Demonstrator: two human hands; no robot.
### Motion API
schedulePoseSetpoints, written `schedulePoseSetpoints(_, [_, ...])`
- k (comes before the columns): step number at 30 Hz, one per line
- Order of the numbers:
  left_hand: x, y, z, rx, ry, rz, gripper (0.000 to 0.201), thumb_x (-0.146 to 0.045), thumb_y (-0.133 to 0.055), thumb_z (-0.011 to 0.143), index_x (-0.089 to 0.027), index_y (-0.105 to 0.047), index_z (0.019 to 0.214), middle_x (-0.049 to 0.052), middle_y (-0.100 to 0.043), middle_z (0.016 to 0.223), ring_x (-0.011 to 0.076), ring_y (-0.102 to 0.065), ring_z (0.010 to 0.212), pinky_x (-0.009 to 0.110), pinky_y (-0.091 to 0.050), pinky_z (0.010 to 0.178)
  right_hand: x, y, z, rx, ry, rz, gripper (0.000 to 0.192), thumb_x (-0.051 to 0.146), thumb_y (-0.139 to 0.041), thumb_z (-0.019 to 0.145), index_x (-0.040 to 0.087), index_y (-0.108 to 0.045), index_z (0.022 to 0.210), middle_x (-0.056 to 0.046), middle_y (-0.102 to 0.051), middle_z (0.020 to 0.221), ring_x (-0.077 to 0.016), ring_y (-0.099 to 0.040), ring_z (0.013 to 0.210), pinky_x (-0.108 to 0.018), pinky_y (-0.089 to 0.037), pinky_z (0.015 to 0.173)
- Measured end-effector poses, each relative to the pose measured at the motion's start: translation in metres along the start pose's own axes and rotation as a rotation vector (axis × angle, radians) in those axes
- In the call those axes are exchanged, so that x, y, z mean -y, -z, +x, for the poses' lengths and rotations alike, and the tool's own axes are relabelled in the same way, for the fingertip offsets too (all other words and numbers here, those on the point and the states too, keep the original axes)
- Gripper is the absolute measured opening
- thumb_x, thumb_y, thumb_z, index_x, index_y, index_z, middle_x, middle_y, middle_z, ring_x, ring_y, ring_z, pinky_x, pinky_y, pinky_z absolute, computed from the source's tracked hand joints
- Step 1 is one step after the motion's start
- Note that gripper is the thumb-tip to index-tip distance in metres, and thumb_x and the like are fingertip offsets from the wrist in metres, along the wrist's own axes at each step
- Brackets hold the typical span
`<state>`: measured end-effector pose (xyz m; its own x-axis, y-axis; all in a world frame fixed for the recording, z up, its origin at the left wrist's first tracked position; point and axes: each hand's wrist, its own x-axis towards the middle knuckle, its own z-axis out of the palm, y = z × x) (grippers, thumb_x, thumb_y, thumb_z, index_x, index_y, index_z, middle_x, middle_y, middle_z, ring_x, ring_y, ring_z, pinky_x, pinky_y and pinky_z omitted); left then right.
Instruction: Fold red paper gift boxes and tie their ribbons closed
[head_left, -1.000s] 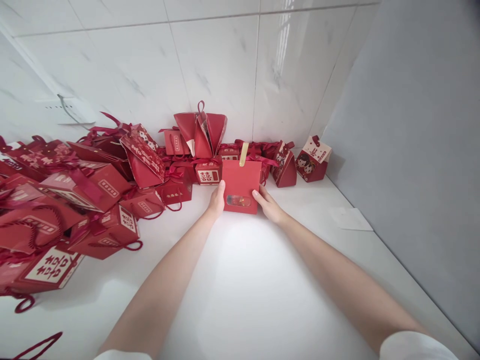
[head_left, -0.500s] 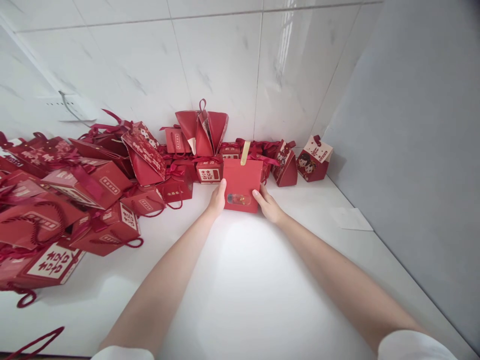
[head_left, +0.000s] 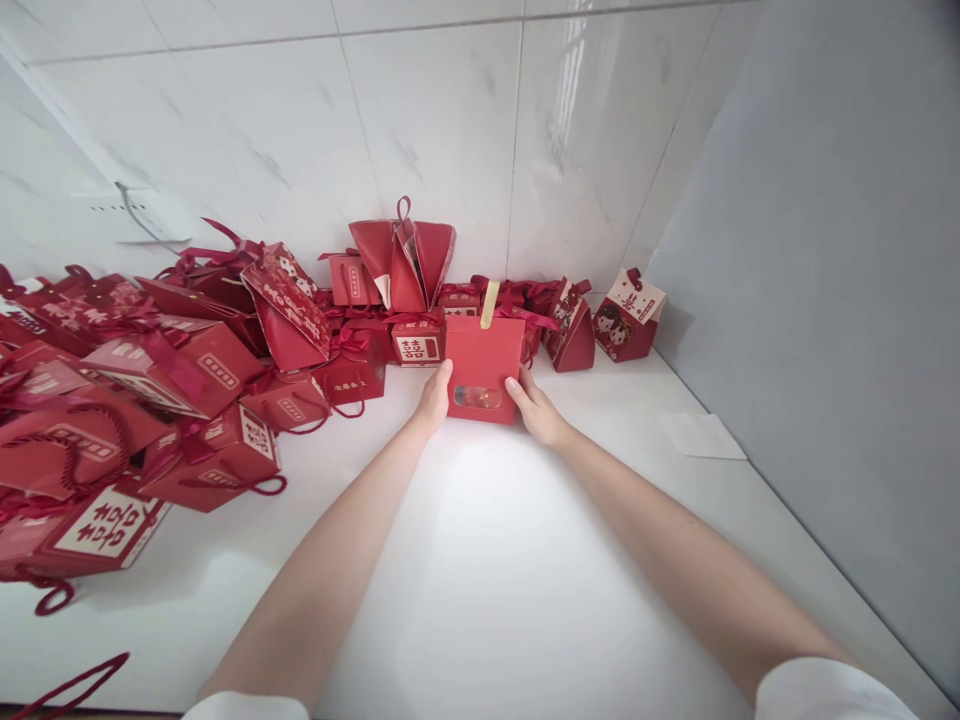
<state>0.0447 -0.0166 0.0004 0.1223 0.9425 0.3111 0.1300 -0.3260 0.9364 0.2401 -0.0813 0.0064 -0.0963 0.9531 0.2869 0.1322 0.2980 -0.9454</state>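
A white tabletop fills the lower half of the frame, meeting a white tiled wall across the top and a grey panel down the right side. A heap of red gift boxes and bags spreads from the left edge toward the centre, with its lowest pieces cut off by the frame edge; a row of smaller red boxes continues along the foot of the wall. At the right end of that row sits a pyramid-shaped box with a cartoon couple. A white slip of paper lies flat at centre right, near the grey panel.

Just above the middle of the frame stands the red windowed box, upright on the tabletop with its broad face toward the camera, its long axis vertical and a pale strip rising from its top edge. Behind the small clear window low on its face something red and gold shows, too small to make out. The left hand presses its left side and the right hand its right side, so the box is clasped between them; the fingers behind the box are hidden.
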Motion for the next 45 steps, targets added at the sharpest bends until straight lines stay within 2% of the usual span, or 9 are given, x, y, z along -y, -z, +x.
schedulePoseSetpoints(5, [-0.015,0.003,-0.007,0.051,0.069,-0.063,0.061,-0.063,-0.042,0.091,-0.015,-0.067,0.118,0.011,-0.069,0.121,0.0269,-0.062,0.118,0.04,-0.047,0.104,0.004,0.002,0.001,-0.059,0.033,-0.029,0.066,0.063,-0.032,0.096,0.028,-0.03,0.152,0.0,-0.035,0.157,-0.0188,-0.028,0.147,-0.041,-0.017,0.124])
schedulePoseSetpoints(9, [-0.025,0.005,-0.01,0.129,0.063,-0.052,0.059,-0.063,-0.045,0.089,-0.014,-0.072,0.106,0.011,-0.073,0.112,0.0281,-0.065,0.112,0.04,-0.049,0.101,0.003,0.004,0.001,-0.109,0.032,-0.035,0.066,0.065,-0.029,0.096,0.028,-0.036,0.149,0.0,-0.037,0.156,-0.0191,-0.027,0.148,-0.042,-0.015,0.124])
schedulePoseSetpoints(15, [-0.029,0.004,-0.01,0.155,0.045,-0.116,0.056,-0.061,-0.046,0.089,-0.015,-0.071,0.109,0.01,-0.072,0.115,0.028,-0.063,0.116,0.041,-0.047,0.103,-0.004,0.005,0.004,-0.133,0.036,-0.007,0.063,0.061,-0.037,0.096,0.025,-0.037,0.147,-0.005,-0.045,0.151,-0.0214,-0.039,0.141,-0.041,-0.025,0.12])
schedulePoseSetpoints(19, [-0.029,0.004,-0.013,0.201,-0.105,-0.082,0.049,-0.056,-0.052,0.088,-0.016,-0.069,0.111,0.009,-0.071,0.117,0.0279,-0.064,0.111,0.04,-0.048,0.1,-0.004,0.005,0.003,-0.187,0.082,0.044,0.056,0.058,-0.04,0.095,0.023,-0.045,0.137,-0.008,-0.054,0.141,-0.0225,-0.048,0.132,-0.04,-0.036,0.113])
schedulePoseSetpoints(23, [-0.025,0.003,-0.017,0.152,-0.205,0.055,0.049,-0.056,-0.049,0.089,-0.017,-0.068,0.112,0.009,-0.071,0.116,0.0271,-0.066,0.106,0.038,-0.05,0.094,0.002,0.004,0.0,-0.268,0.137,-0.008,0.05,0.058,-0.033,0.097,0.022,-0.052,0.125,-0.009,-0.061,0.13,-0.023,-0.055,0.123,-0.04,-0.041,0.107])
schedulePoseSetpoints(29, [-0.02,0.002,-0.017,0.124,-0.151,0.198,0.053,-0.059,-0.04,0.092,-0.019,-0.066,0.116,0.008,-0.072,0.114,0.0273,-0.066,0.107,0.038,-0.05,0.092,0.007,0.001,-0.001,-0.314,0.145,-0.088,0.048,0.058,-0.031,0.098,0.021,-0.049,0.123,-0.011,-0.062,0.125,-0.0243,-0.058,0.115,-0.04,-0.045,0.1])
schedulePoseSetpoints(38, [-0.025,0.001,-0.017,0.146,-0.138,0.241,0.052,-0.059,-0.036,0.094,-0.022,-0.061,0.12,0.007,-0.07,0.119,0.026,-0.064,0.112,0.038,-0.049,0.094,0.005,0.0,-0.002,-0.374,0.122,-0.16,0.048,0.058,-0.03,0.098,0.02,-0.048,0.122,-0.013,-0.062,0.124,-0.0266,-0.06,0.112,-0.043,-0.045,0.097])
schedulePoseSetpoints(42, [-0.032,0.0,-0.018,0.124,-0.171,0.276,0.045,-0.057,-0.039,0.095,-0.021,-0.056,0.117,0.008,-0.069,0.113,0.0237,-0.066,0.103,0.036,-0.052,0.088,0.005,0.003,-0.001,-0.385,0.118,-0.155,0.049,0.059,-0.03,0.098,0.02,-0.049,0.121,-0.013,-0.062,0.125,-0.0269,-0.059,0.114,-0.044,-0.045,0.098])
schedulePoseSetpoints(45, [-0.031,-0.001,-0.016,0.029,-0.219,0.251,0.04,-0.054,-0.046,0.093,-0.022,-0.05,0.118,0.01,-0.066,0.115,0.021,-0.066,0.1,0.035,-0.053,0.086,0.005,0.007,0.0,-0.356,0.1,-0.127,0.049,0.06,-0.036,0.096,0.021,-0.05,0.123,-0.012,-0.063,0.126,-0.0274,-0.059,0.115,-0.044,-0.046,0.099])
